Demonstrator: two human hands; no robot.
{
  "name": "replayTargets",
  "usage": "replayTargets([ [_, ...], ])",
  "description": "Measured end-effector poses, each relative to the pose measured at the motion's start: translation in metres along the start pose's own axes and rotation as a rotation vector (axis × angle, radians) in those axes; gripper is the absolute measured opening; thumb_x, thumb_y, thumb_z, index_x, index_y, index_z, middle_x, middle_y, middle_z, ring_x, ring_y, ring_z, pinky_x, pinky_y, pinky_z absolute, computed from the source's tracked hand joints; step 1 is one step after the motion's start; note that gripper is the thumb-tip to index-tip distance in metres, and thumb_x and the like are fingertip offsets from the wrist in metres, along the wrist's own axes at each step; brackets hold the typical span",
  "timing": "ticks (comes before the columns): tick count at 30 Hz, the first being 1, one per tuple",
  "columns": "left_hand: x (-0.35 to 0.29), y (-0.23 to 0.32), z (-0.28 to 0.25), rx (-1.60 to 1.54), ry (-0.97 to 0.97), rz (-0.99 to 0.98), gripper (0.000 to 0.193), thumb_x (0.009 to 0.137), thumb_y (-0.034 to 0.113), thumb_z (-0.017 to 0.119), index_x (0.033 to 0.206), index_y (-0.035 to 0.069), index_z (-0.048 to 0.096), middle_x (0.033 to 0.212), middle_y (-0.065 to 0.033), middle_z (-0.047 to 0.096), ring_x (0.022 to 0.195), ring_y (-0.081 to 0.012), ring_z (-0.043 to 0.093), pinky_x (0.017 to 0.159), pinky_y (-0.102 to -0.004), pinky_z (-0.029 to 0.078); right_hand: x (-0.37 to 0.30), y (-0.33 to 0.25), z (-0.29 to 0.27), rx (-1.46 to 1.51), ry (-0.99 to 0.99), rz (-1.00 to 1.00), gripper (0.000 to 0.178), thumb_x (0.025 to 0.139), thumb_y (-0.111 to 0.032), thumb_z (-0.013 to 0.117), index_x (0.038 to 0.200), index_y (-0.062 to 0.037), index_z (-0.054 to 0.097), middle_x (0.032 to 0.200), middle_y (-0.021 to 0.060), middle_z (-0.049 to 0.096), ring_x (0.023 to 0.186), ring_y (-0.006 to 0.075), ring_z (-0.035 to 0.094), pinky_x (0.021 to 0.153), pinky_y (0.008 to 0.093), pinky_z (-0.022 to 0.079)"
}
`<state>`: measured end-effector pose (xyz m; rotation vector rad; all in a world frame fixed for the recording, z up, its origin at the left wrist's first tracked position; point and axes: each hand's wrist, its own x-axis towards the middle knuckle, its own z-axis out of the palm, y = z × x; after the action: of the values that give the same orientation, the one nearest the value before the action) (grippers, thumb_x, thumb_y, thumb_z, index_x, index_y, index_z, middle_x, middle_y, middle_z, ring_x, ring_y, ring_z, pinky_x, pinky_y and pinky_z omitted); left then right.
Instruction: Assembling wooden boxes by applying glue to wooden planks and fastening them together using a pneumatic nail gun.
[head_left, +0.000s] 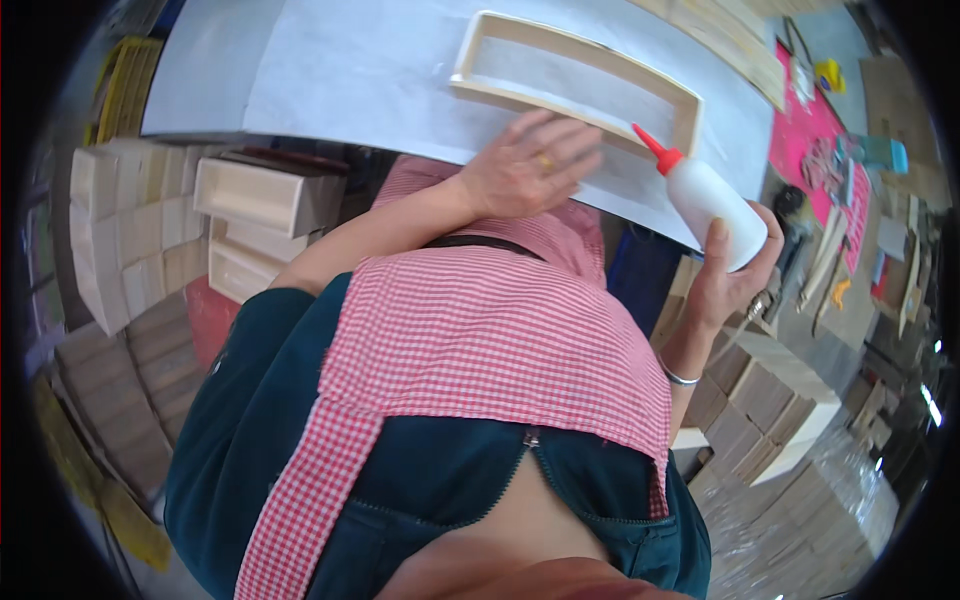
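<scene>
A shallow rectangular wooden frame (pixel 490 93) lies on the pale work table, its long near side toward me. My left hand (pixel 537 165), with a ring on one finger, is at that near side. Its fingers are stretched out and slightly blurred, and I see nothing in them; whether they touch the wood I cannot tell. In my right hand (pixel 722 290) is a white squeeze bottle (pixel 712 205) with a red pointed nozzle. The bottle is tilted, its tip up and to the left, over the right end of the frame's near side.
The work table (pixel 345 75) ends just in front of my body. Stacked wooden boxes (pixel 255 195) stand at left, near a yellow crate (pixel 128 85). More wooden pieces (pixel 765 400) are piled at right. Beyond the table's right edge, a pink surface (pixel 800 125) holds small items.
</scene>
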<state>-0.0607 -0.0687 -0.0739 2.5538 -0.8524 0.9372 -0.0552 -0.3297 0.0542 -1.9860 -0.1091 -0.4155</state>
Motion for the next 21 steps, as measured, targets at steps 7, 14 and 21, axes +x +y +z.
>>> replayTargets([
  [7,0.001,0.004,-0.004,-0.164,-0.448,-0.092,0.038,0.095,0.028,0.061,0.130,0.012,0.060,0.127,-0.0097,0.063,0.109,-0.0240,0.061,0.101,-0.0429,0.045,-0.017,-0.026,0.105,0.122,-0.273,-0.104,0.056,0.081,-0.018,0.081,0.126,-0.0045,0.051,0.117,0.0145,0.060,0.100,0.0278,0.064,0.084,0.0358,0.054],
  [14,-0.001,-0.001,0.008,-0.363,-0.025,-0.143,0.033,0.094,0.031,0.062,0.120,0.011,0.064,0.116,-0.0098,0.065,0.097,-0.0240,0.062,0.092,-0.0384,0.049,-0.013,-0.025,0.132,0.145,-0.297,-0.177,0.058,0.080,-0.016,0.083,0.127,-0.0048,0.051,0.115,0.0156,0.062,0.097,0.0286,0.066,0.080,0.0353,0.055],
  [21,-0.002,-0.004,0.001,-0.308,-0.191,-0.085,0.031,0.093,0.031,0.063,0.114,0.008,0.064,0.116,-0.0110,0.065,0.099,-0.0248,0.062,0.093,-0.0385,0.049,-0.013,-0.030,0.102,0.057,-0.282,-0.125,0.051,0.084,-0.013,0.081,0.126,-0.0053,0.052,0.118,0.0137,0.060,0.103,0.0280,0.063,0.089,0.0370,0.054],
])
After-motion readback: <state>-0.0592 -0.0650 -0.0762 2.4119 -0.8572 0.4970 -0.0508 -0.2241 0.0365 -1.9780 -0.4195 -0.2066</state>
